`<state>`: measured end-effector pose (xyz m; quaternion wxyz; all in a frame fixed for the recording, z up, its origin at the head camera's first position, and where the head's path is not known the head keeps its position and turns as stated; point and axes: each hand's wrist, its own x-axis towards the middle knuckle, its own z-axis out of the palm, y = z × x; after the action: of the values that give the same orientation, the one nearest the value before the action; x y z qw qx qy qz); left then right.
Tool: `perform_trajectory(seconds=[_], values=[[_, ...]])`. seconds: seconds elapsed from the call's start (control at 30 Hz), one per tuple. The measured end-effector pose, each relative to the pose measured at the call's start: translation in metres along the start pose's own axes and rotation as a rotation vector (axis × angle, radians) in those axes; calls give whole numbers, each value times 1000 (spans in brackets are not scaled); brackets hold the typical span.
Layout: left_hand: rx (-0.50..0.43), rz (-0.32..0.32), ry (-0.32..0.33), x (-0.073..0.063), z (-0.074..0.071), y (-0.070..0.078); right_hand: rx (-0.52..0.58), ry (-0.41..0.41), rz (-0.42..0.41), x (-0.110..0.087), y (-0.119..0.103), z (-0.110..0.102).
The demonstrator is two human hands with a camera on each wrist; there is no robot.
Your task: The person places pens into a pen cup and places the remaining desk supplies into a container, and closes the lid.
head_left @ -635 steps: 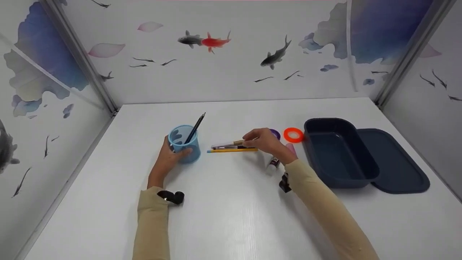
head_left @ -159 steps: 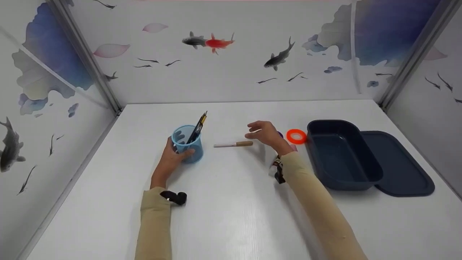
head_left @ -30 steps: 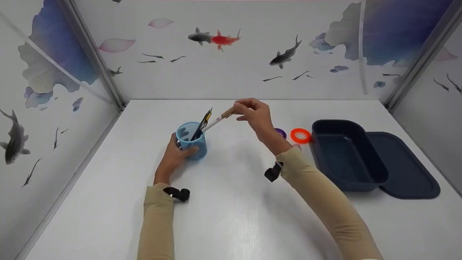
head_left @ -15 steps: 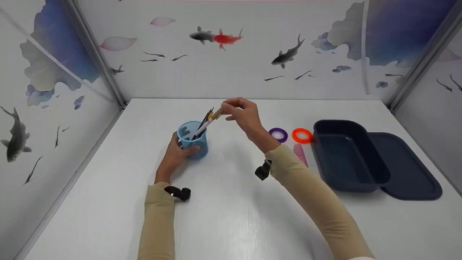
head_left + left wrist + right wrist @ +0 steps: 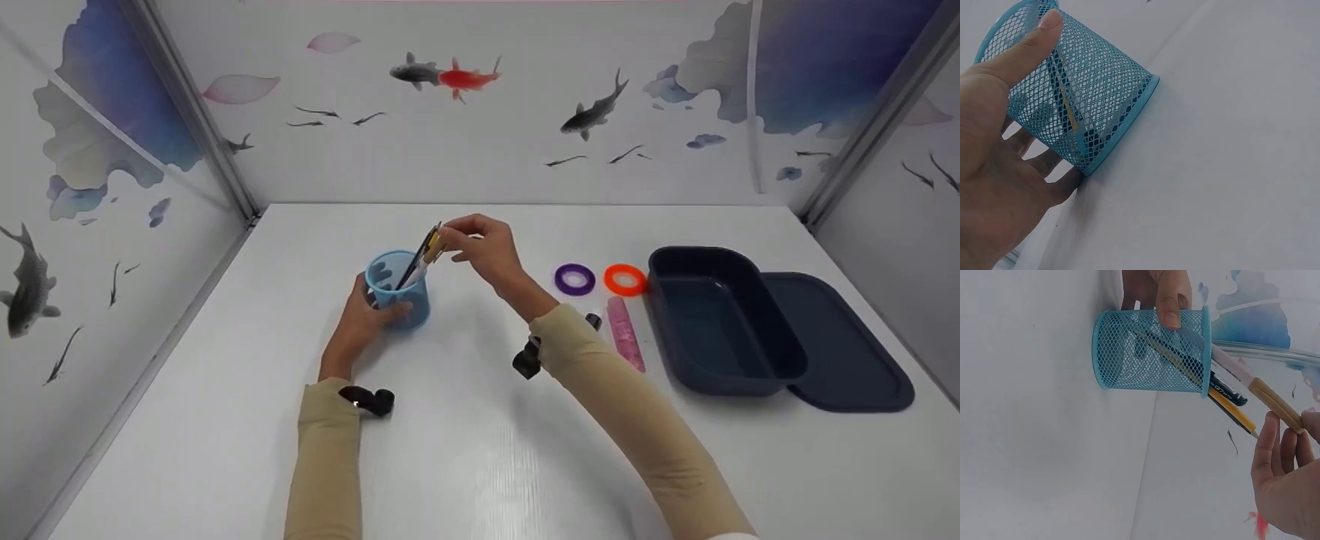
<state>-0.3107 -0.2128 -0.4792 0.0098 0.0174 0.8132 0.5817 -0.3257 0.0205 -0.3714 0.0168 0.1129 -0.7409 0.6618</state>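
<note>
My left hand (image 5: 364, 322) grips a light blue mesh pen cup (image 5: 1095, 84), thumb on the near side and fingers round the far side, its base on the table. Inside lean a black gel pen (image 5: 1229, 389) and a yellow pencil (image 5: 1235, 410), beside another dark, slim one. My right hand (image 5: 484, 247) pinches a white pen (image 5: 1233, 365) by its tan cap (image 5: 1275, 402). The pen's lower part is down inside the cup, slanting against the rim with the others.
To the right on the white table lie a purple ring (image 5: 574, 280), an orange ring (image 5: 625, 280) and a pink tube-like item (image 5: 625, 334). A dark blue bin (image 5: 731, 386) stands beyond them, beside its flat lid (image 5: 840, 345). A black-capped item (image 5: 593, 321) shows partly behind the right sleeve.
Since earlier, the yellow pencil and black gel pen have gone into the cup. In the last second my right hand has moved left and down, lowering the white pen deeper into it.
</note>
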Motion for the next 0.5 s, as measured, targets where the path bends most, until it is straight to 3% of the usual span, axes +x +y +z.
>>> perform_trajectory(seconds=[0.23,0.5], values=[[-11,-20,-3,0,1,0,-7,-15,2,1,7,7],[-9,0,0,0,0,2,-34,-32,-19,-1,13,17]])
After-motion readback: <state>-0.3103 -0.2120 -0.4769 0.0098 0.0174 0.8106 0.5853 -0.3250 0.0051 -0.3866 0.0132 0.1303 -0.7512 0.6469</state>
